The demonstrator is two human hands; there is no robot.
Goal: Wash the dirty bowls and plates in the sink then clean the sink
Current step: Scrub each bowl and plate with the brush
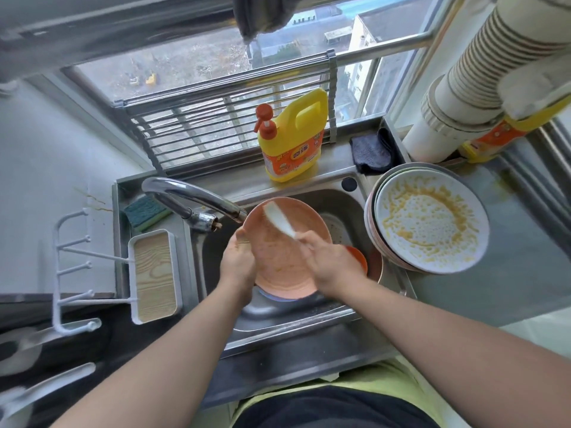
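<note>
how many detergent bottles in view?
2. One yellow detergent bottle stands on the ledge behind the sink, by the window. A second yellow bottle lies at far right, mostly hidden behind the white pipe.

My arms are bare from the elbows down to both hands, no sleeves, watch or rings showing. I wear a pale lime-green top (386,384) with a dark panel (333,409) across its front.
</note>
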